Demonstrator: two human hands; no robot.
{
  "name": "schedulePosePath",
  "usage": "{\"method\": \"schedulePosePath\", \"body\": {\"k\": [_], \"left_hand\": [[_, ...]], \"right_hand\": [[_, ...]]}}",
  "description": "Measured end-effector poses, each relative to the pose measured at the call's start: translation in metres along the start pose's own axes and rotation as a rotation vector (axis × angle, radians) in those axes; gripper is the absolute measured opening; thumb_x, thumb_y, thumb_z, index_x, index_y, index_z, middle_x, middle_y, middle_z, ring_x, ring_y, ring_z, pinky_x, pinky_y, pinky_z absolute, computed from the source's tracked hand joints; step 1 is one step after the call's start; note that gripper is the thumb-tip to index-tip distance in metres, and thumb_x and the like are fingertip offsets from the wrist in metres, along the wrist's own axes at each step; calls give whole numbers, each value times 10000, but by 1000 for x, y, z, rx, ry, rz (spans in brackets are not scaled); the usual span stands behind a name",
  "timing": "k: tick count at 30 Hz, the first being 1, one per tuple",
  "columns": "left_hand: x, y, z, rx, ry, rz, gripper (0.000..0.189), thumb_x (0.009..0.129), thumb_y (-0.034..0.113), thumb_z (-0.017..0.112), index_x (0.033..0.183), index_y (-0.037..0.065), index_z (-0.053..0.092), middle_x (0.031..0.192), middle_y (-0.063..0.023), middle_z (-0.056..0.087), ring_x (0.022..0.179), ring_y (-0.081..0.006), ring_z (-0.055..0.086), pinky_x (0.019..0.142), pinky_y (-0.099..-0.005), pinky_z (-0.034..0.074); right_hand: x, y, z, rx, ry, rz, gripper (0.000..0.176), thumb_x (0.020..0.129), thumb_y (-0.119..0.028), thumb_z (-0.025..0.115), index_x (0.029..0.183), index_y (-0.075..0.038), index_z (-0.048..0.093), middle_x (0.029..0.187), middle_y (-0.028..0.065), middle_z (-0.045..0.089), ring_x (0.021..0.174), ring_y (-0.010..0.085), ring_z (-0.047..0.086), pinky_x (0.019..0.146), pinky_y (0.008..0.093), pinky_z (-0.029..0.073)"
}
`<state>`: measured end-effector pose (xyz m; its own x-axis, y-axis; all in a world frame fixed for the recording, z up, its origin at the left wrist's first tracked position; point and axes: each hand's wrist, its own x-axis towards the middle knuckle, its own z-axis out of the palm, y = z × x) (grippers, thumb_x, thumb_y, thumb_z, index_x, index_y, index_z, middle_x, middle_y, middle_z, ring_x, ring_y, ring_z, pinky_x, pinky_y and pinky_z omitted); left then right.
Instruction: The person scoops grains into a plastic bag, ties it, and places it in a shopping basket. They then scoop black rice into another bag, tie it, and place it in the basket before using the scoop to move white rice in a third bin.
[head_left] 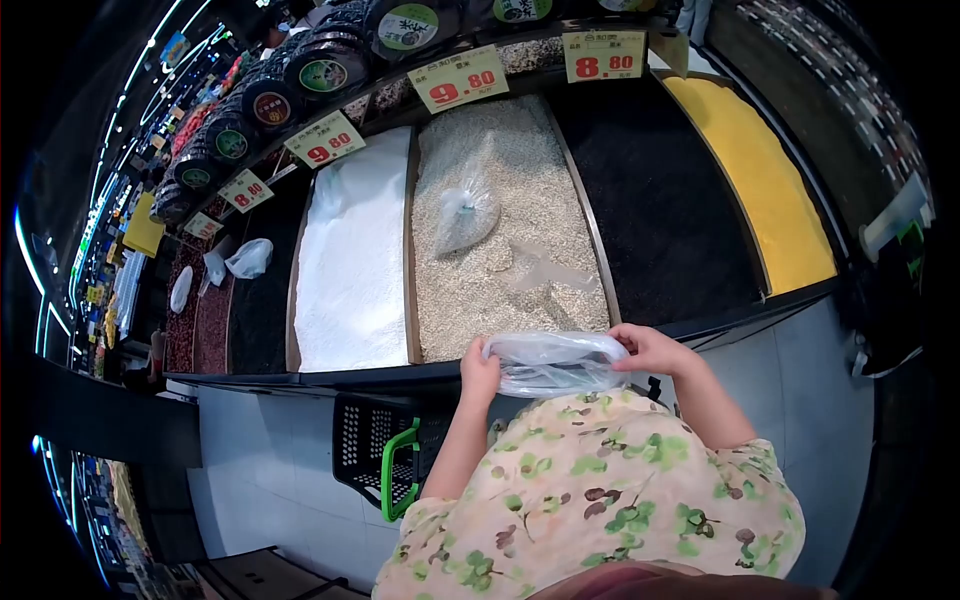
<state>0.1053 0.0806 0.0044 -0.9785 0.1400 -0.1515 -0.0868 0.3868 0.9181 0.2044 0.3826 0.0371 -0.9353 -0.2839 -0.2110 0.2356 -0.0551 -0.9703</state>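
Observation:
A clear plastic bag (555, 362) is stretched between my two hands at the front edge of the grain bins. My left hand (480, 372) is closed on the bag's left end. At its right end, my right hand (645, 352) pinches the plastic between thumb and fingers. The bag's mouth looks spread wide, and I cannot make out anything inside it. Just beyond lies a bin of pale beige grain (470, 310). On that grain rest a tied clear bag (466, 222) with some contents and a flat translucent piece (550, 268).
White grains (355, 260) fill the bin to the left, dark grains (650, 190) and yellow grains (750, 160) those to the right. Price signs (458, 78) and packaged rounds (405, 28) line the back. A black basket (365, 450) with a green handle (398, 470) is below, left of me.

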Motion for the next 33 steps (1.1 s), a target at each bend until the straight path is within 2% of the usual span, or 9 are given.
{"method": "schedulePosePath", "body": {"k": [3,4,7,9,11,16,20,26,33], "left_hand": [[-2,-15,-15,-179,-42,-67,107,791,-14,547,890,0,507,768,-83,584,577,-133,575,458,-272,495],[-4,-22,-21,-225,-68,-89,110,794,-14,552,894,0,508,770,-74,583,575,-128,573,460,-272,496],[-17,-34,-30,-295,-124,-59,126,804,1,577,916,9,521,791,-40,584,634,-102,569,523,-263,491],[-23,-50,-39,-350,-139,-5,144,807,30,611,931,27,538,806,-7,572,712,-78,546,626,-242,460],[-32,-44,-49,-448,-150,-95,148,806,48,622,934,35,548,822,-6,576,737,-74,537,664,-234,442],[-47,-65,-66,-577,-91,-171,137,831,39,592,959,13,551,845,-22,589,742,-84,541,688,-228,448],[-54,-79,-71,-653,-84,-180,138,837,29,584,970,12,553,870,-34,600,762,-95,552,706,-232,451],[-61,-69,-75,-709,-129,-280,134,842,26,575,973,9,550,895,-54,614,783,-109,575,715,-243,468],[-55,-54,-70,-801,-182,-325,140,851,43,565,984,5,550,913,-67,625,809,-127,592,735,-259,480]], "right_hand": [[19,1,16,-351,169,173,313,738,-52,677,1033,-24,579,879,88,631,820,126,591,720,298,505],[24,-12,30,-352,344,191,178,736,-9,613,909,-16,572,758,48,619,623,113,562,539,303,480],[50,-2,34,-701,523,0,213,729,-12,563,942,2,564,736,117,619,627,169,592,567,332,477],[68,1,30,-696,445,49,333,721,-85,622,1047,-37,570,897,164,647,863,269,634,766,354,496],[88,21,17,-440,314,-34,589,687,-205,732,1199,-27,502,1088,143,604,993,240,592,822,354,488],[133,28,17,-24,444,301,734,741,-306,733,1356,-106,386,1130,122,567,966,205,578,698,335,489],[165,26,33,152,568,44,767,802,-378,665,1420,-140,278,1062,63,570,853,160,549,628,304,454],[205,2,37,260,864,13,500,805,-328,668,1240,-132,519,983,46,602,819,159,560,705,291,454],[208,-70,35,-618,620,-423,324,762,-153,647,1072,-75,592,1021,109,625,963,241,599,829,336,461]]}}
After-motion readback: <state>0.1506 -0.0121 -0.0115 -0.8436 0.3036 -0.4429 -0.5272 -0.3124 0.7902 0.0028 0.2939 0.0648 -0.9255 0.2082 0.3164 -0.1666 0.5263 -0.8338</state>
